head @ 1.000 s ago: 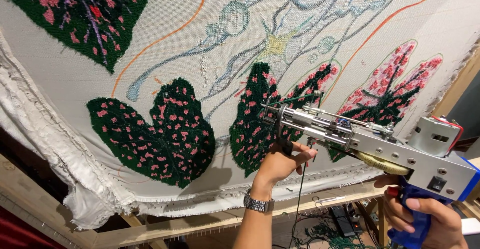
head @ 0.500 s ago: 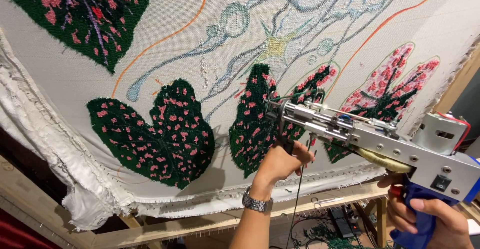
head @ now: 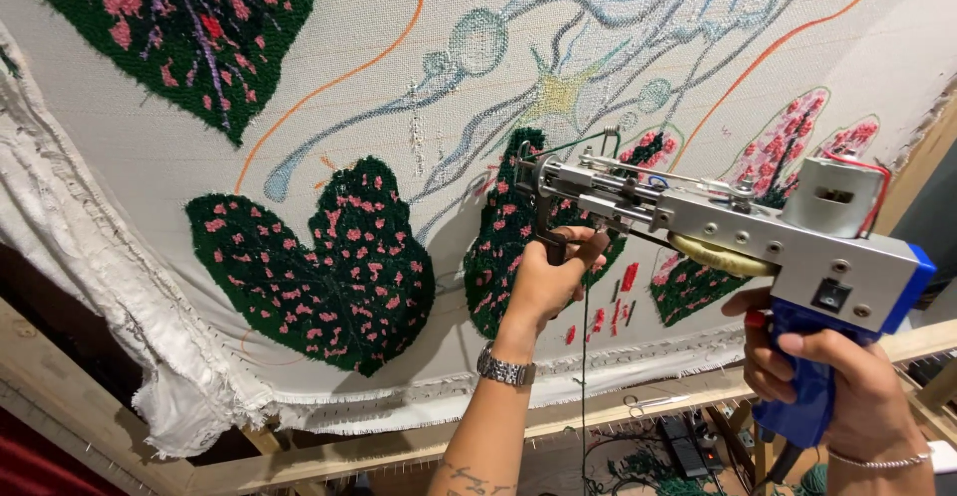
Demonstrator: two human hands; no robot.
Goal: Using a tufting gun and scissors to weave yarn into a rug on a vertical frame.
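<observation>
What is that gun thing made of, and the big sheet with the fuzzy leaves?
The tufting gun looks like bare silver metal with screws, and its blue grip, held in the right hand, seems plastic. The left hand holds its front handle. The sheet looks like woven whitish cloth with frayed edges. The leaves seem to be green and pink yarn pile.

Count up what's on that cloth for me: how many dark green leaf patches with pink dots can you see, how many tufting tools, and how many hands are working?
Green leaf patches with pink dots: 5, some only partly filled or cut off by the frame
Tufting guns: 1
Hands: 2, the left hand and the right hand
Total: 8
</observation>
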